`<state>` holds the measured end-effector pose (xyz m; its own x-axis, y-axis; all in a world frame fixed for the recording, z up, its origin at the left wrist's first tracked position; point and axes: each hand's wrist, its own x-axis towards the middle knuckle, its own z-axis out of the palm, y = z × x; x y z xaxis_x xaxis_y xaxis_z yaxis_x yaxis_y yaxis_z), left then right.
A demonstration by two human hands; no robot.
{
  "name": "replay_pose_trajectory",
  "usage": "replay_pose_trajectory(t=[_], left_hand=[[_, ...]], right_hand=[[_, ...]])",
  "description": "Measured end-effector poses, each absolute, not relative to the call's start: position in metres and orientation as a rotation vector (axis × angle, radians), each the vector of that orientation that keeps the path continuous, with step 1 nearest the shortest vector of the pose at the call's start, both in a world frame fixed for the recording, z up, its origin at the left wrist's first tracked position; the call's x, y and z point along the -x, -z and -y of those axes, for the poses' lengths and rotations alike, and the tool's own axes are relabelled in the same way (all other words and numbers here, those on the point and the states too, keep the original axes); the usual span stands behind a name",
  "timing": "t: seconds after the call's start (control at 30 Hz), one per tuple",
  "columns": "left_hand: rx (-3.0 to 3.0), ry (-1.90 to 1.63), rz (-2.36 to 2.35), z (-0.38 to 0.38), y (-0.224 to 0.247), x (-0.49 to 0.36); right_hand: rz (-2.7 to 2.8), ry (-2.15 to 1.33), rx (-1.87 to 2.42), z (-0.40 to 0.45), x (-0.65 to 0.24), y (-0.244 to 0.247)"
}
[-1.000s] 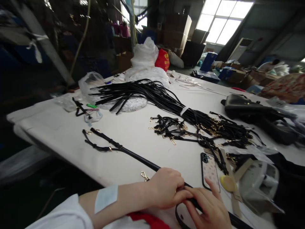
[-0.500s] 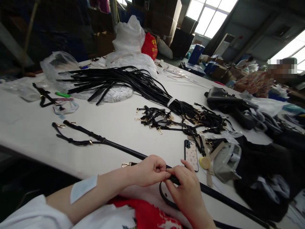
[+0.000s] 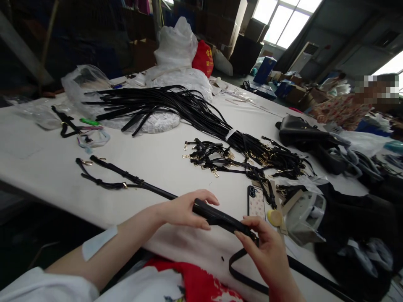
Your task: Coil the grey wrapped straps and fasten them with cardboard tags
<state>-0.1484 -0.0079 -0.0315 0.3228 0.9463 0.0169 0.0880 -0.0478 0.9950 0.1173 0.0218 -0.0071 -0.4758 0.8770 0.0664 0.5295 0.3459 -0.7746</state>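
A wide black strap piece (image 3: 217, 216) with a blunt end lies across the space between my hands. My left hand (image 3: 185, 209) is at its left end, thumb and fingers spread around it without closing. My right hand (image 3: 267, 247) pinches the strap near its right part, by a buckle or loop partly hidden by the fingers. A narrow black strip (image 3: 241, 268) curves below the right hand. A long black strap (image 3: 154, 189) with gold clasps at its forked left end runs behind my left hand.
Beyond lie a bundle of black straps (image 3: 201, 115) and a tangle of short straps with gold hooks (image 3: 217, 157). A phone (image 3: 256, 201), a yellow round item (image 3: 275, 217) and a dark bag (image 3: 349, 235) are to the right. Another person (image 3: 343, 109) is farther back.
My left hand has moved left and its closed fingers have spread. The wide strap end now shows between the hands, and my right hand has shifted slightly right, still pinching.
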Motion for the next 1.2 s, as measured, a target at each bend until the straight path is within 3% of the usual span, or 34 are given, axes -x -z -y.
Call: replay_pose_trajectory(t=[0.23,0.37,0.7,0.93,1.2], left_hand=[[-1.624,-0.429,-1.058,0.015,0.062,0.138],[-1.598,-0.358,-1.127,0.015,0.057,0.16],[-1.584,-0.34,-1.14,0.024,0.044,0.177],[-1.755,-0.459,-1.086,0.021,0.038,0.161],[-1.698,-0.746,-1.066,0.014,0.033,0.164]], right_hand=[[1.953,-1.266,1.234,-0.026,-0.133,0.009],[2.094,-1.384,1.258,-0.034,-0.144,0.006],[2.439,-1.262,1.326,-0.048,-0.144,-0.002],[2.762,-1.393,1.222,-0.039,-0.142,-0.017],[2.381,-1.757,0.991,-0.04,-0.148,-0.031]])
